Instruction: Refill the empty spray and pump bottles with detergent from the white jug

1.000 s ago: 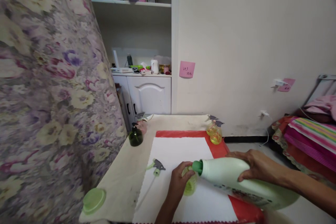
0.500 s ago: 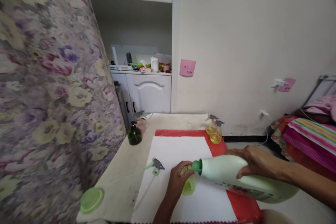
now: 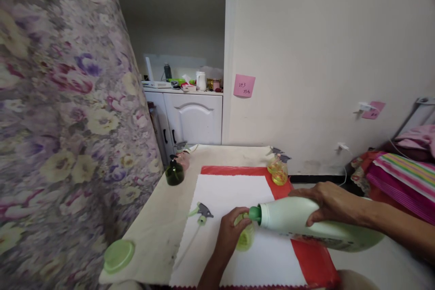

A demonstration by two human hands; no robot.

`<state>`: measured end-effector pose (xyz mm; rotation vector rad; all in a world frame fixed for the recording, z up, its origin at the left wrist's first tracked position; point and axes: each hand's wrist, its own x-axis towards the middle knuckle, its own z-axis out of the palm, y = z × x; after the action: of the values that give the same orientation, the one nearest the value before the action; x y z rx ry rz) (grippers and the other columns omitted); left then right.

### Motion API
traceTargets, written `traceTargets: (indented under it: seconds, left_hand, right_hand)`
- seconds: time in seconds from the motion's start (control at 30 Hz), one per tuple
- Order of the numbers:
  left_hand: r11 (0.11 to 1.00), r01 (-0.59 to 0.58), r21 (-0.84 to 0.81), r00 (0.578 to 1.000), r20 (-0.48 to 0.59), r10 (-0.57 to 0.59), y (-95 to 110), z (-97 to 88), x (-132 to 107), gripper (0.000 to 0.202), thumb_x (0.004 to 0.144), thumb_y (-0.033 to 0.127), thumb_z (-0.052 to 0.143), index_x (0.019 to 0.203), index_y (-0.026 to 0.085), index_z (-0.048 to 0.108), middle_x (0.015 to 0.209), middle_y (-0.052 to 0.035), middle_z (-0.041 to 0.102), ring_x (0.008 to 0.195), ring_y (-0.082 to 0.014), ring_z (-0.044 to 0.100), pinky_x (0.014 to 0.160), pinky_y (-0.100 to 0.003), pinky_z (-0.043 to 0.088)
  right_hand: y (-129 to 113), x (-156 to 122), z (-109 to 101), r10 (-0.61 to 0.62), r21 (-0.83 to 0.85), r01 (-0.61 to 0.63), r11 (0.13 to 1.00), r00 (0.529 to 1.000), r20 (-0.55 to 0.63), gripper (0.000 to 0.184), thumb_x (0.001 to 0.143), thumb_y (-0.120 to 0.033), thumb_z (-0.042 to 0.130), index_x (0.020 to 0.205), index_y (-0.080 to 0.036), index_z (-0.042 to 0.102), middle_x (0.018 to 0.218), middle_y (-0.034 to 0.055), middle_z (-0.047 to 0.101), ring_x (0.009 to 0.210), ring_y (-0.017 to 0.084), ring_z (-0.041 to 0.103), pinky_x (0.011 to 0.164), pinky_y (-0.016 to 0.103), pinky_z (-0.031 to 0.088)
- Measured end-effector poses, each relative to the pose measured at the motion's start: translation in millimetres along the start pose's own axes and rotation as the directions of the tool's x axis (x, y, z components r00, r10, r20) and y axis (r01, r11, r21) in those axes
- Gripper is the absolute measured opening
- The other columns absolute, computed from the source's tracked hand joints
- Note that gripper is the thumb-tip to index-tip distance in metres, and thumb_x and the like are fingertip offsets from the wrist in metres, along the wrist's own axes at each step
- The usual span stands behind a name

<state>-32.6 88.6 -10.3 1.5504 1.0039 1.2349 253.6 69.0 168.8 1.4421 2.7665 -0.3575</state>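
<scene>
My right hand grips a big pale green bottle, tipped on its side so its green neck meets the mouth of a small yellow-green bottle. My left hand is wrapped round that small bottle, holding it upright on the white cloth. A grey and green spray head with its tube lies on the cloth just left of my left hand.
The white cloth lies over a red mat on a beige table. A green cap sits at the near left corner. A dark green bottle, a pink one and two yellow spray bottles stand further back. Flowered fabric hangs at the left.
The big bottle's rear end has risen slightly, so it lies closer to level. Both hands stay in place. The view has shifted down a little.
</scene>
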Motion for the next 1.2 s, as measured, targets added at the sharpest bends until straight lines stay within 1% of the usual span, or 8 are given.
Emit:
traceTargets:
  seconds: [0.1, 0.3, 0.5, 0.63, 0.73, 0.87, 1.0, 1.2]
  left_hand:
    - [1.0, -0.002, -0.003, 1.0, 0.005, 0.003, -0.1, 0.6, -0.2, 0.02, 0.075, 0.021, 0.063, 0.093, 0.021, 0.071, 0.096, -0.0033, 0.074, 0.095, -0.0233, 0.065, 0.087, -0.031, 0.047]
    - [1.0, -0.005, -0.006, 1.0, 0.011, 0.005, 0.8, 0.5, -0.9, 0.02, 0.076, 0.022, 0.063, 0.094, 0.021, 0.071, 0.096, -0.0037, 0.074, 0.095, -0.0234, 0.065, 0.087, -0.031, 0.047]
    - [1.0, 0.0, -0.004, 1.0, 0.006, 0.0, 2.3, 0.3, -0.5, 0.021, 0.075, 0.022, 0.063, 0.094, 0.02, 0.071, 0.096, -0.0043, 0.074, 0.095, -0.024, 0.065, 0.087, -0.031, 0.047]
    - [1.0, 0.001, -0.006, 1.0, 0.011, -0.001, 2.5, -0.1, -0.5, 0.021, 0.075, 0.024, 0.064, 0.094, 0.02, 0.071, 0.097, -0.0043, 0.074, 0.095, -0.0238, 0.065, 0.086, -0.031, 0.048]
    - [1.0, -0.002, -0.008, 1.0, 0.008, 0.002, 2.0, -0.2, -0.5, 0.02, 0.074, 0.022, 0.064, 0.093, 0.02, 0.071, 0.095, -0.0041, 0.074, 0.095, -0.0236, 0.065, 0.086, -0.031, 0.048]
    - [1.0, -0.002, -0.008, 1.0, 0.003, 0.002, 1.9, 0.2, -0.3, 0.021, 0.074, 0.022, 0.064, 0.093, 0.02, 0.071, 0.095, -0.0043, 0.074, 0.095, -0.0238, 0.065, 0.086, -0.031, 0.048]
    - [1.0, -0.001, -0.005, 1.0, 0.005, 0.001, 2.7, 0.5, -0.1, 0.021, 0.074, 0.022, 0.064, 0.093, 0.02, 0.072, 0.096, -0.004, 0.074, 0.095, -0.0238, 0.065, 0.087, -0.031, 0.048]
    - [1.0, 0.001, 0.008, 1.0, 0.016, -0.001, 4.0, 0.7, -0.3, 0.022, 0.075, 0.021, 0.062, 0.094, 0.021, 0.072, 0.096, -0.004, 0.074, 0.095, -0.0238, 0.065, 0.087, -0.031, 0.048]
  right_hand:
    - [-1.6, 1.4, -1.9, -0.005, 0.026, 0.004, 1.0, 1.0, 0.022, 0.055, 0.076, -0.06, 0.061, 0.118, -0.026, 0.059, 0.087, 0.0063, 0.074, 0.079, 0.027, 0.07, 0.065, 0.026, 0.044]
    - [-2.8, 1.6, -2.2, 0.007, 0.01, -0.007, 1.0, 1.0, 0.022, 0.059, 0.075, -0.062, 0.061, 0.121, -0.027, 0.057, 0.083, 0.006, 0.073, 0.076, 0.027, 0.069, 0.063, 0.027, 0.042]
    - [-6.6, 1.9, -7.5, -0.007, 0.008, 0.007, 1.0, 1.0, 0.028, 0.059, 0.075, -0.063, 0.06, 0.121, -0.026, 0.058, 0.086, 0.007, 0.074, 0.078, 0.028, 0.069, 0.063, 0.027, 0.042]
    - [-6.9, 2.4, -7.9, -0.002, 0.001, 0.002, 1.0, 1.0, 0.021, 0.059, 0.075, -0.06, 0.062, 0.122, -0.025, 0.058, 0.084, 0.007, 0.073, 0.076, 0.027, 0.069, 0.063, 0.027, 0.042]
    - [-5.5, 3.2, -6.9, 0.007, 0.003, -0.007, 1.0, 1.0, 0.021, 0.057, 0.076, -0.058, 0.062, 0.122, -0.025, 0.058, 0.086, 0.0082, 0.074, 0.078, 0.028, 0.069, 0.064, 0.027, 0.042]
    - [-4.4, 4.3, -6.9, 0.006, -0.007, -0.005, 1.0, 1.0, 0.027, 0.057, 0.076, -0.06, 0.061, 0.121, -0.025, 0.058, 0.089, 0.0086, 0.074, 0.082, 0.029, 0.069, 0.066, 0.028, 0.043]
    - [-7.1, 3.6, -9.4, -0.016, -0.004, 0.016, 1.0, 0.999, 0.038, 0.056, 0.077, -0.063, 0.058, 0.117, -0.024, 0.06, 0.084, 0.0077, 0.074, 0.076, 0.027, 0.069, 0.063, 0.026, 0.042]
    - [-8.0, 3.1, -10.5, -0.013, -0.015, 0.013, 1.0, 0.999, 0.029, 0.059, 0.076, -0.064, 0.058, 0.12, -0.025, 0.058, 0.086, 0.0086, 0.074, 0.075, 0.027, 0.069, 0.062, 0.027, 0.041]
